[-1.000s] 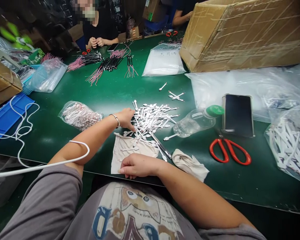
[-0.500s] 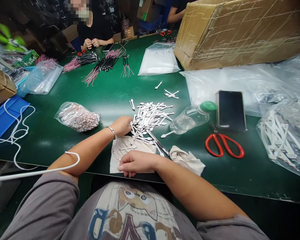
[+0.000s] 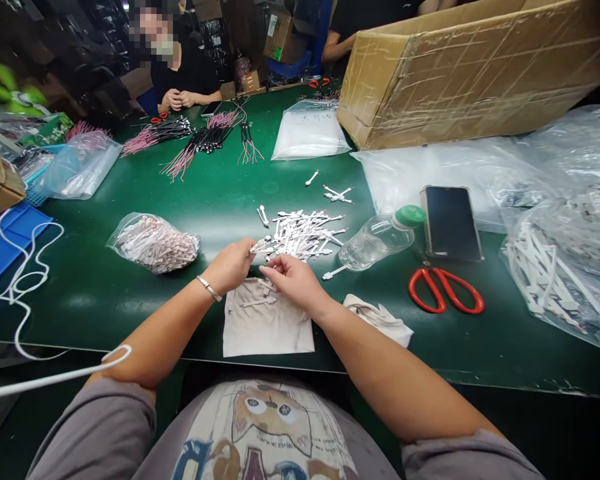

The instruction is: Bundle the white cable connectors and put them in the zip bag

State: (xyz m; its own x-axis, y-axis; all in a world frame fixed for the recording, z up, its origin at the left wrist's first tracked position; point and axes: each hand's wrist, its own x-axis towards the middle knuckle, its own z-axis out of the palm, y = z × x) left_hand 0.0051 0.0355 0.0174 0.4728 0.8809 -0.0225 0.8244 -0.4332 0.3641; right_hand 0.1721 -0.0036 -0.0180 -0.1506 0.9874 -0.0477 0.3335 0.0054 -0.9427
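Observation:
My left hand [image 3: 231, 265] is closed on a few short white cables [image 3: 261, 246] at the left edge of the cable pile. The pile of short white cables [image 3: 305, 233] lies loose on the green table. Just right of my left hand, my right hand [image 3: 294, 281] has its fingers curled together over the pile's near edge; what they hold, if anything, is hidden. Below both hands a beige cloth [image 3: 270, 330] lies flat at the table edge, with a few white cables [image 3: 255, 303] on its upper part.
A filled clear bag [image 3: 155, 243] stands left. To the right are a lying bottle [image 3: 377, 241], red-handled scissors [image 3: 446, 290], a phone [image 3: 451, 222], a crumpled cloth [image 3: 380, 320] and a bag of cables [image 3: 555, 273]. A large cardboard box [image 3: 460, 80] sits behind; a co-worker [image 3: 185, 73] sits opposite.
My right hand has moved up from the cloth to the pile, beside my left hand. My left hand has drawn slightly back with cables in it. The tweezers seen before no longer show.

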